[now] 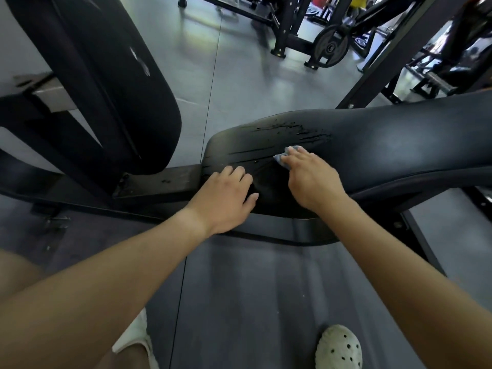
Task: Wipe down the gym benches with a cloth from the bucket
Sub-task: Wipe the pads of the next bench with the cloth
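Presses a small blue cloth (pixel 282 156) onto the black bench (pixel 386 145) near its narrow end with the right hand (pixel 314 179), fingers (pixel 299 155) laid close together over it. Rests the left hand (pixel 229 198) flat on that same end, just beside the cloth, fingers loosely together, thumb out. Wet streaks (pixel 290 130) on the bench just beyond the cloth.
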A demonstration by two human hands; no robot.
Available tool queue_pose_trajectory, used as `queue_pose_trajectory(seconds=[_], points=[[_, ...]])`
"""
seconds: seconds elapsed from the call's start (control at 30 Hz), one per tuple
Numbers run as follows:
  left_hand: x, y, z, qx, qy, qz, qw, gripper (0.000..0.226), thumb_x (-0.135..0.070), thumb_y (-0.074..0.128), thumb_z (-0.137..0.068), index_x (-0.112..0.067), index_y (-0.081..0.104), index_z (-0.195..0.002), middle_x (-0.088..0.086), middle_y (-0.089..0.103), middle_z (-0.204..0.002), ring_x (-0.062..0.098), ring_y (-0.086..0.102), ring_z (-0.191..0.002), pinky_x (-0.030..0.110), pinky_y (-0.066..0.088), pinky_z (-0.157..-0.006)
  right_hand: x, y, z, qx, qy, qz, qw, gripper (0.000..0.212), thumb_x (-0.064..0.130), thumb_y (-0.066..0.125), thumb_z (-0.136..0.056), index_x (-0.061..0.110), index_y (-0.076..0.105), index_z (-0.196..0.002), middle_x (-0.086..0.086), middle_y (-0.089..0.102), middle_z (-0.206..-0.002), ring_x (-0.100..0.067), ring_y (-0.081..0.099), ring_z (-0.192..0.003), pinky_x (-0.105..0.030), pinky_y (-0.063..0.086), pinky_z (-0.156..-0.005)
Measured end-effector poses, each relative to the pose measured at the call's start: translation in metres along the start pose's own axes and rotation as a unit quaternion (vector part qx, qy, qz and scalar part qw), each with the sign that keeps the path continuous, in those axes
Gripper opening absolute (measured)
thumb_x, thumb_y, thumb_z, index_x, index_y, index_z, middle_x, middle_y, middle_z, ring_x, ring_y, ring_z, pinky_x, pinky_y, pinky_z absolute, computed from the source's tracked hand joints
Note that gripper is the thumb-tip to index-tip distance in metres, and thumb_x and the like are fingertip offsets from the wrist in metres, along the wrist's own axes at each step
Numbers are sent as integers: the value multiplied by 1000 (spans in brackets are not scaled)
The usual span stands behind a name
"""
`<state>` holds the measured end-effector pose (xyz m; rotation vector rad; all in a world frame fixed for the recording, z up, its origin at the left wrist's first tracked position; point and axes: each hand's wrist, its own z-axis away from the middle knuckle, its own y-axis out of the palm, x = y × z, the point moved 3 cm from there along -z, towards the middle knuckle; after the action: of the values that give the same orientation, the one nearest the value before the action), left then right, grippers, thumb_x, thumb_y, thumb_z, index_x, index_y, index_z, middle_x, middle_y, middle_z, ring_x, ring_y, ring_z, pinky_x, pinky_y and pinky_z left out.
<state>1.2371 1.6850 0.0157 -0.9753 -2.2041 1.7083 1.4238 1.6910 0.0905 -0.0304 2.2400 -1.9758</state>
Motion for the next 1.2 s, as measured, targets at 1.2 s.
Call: queue_pose_trajectory(seconds=[1.2], points=[[-94, -24, -8, -57, 61, 47, 995, 17, -27, 50, -98, -18, 62, -106, -4, 59, -103, 17, 55, -91, 39, 52, -79, -82, -8, 114, -271, 41, -26, 961, 45, -4, 48, -92, 10, 59, -133, -9, 52, -149, -28, 44, -142, -44, 20, -125]])
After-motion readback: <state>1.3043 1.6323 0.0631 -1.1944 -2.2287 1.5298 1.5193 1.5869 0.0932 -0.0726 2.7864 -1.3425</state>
